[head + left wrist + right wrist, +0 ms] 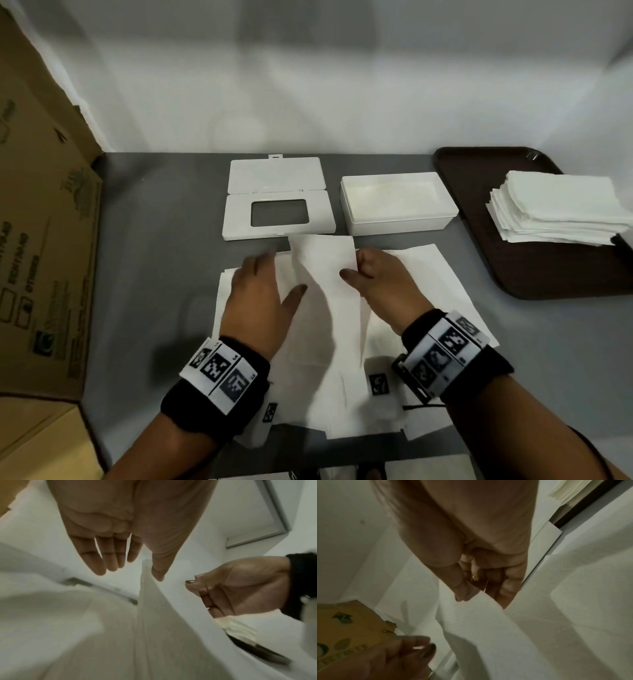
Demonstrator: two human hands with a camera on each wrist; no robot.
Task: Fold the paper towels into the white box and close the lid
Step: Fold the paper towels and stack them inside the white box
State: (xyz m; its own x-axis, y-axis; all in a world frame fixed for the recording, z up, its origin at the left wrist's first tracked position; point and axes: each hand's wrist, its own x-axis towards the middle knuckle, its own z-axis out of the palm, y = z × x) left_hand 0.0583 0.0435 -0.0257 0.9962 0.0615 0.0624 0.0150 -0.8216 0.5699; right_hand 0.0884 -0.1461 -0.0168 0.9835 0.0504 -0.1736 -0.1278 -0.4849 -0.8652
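Note:
The open white box [399,209] stands on the grey table, and its windowed lid [277,214] lies flat to its left with the flap swung back. Several paper towels [342,359] are spread in front of them. My right hand [352,269] pinches the right edge of one towel [322,260] and holds it lifted; thumb and curled fingers grip that edge in the right wrist view [477,592]. My left hand [274,274] hovers flat over the left towels with straight fingers, its thumb touching the lifted towel [154,615].
A brown tray [479,205] at the right carries a stack of folded towels [558,209]. A big cardboard box [44,240] walls off the left side. A white wall runs behind the table. Bare grey tabletop shows left of the spread towels.

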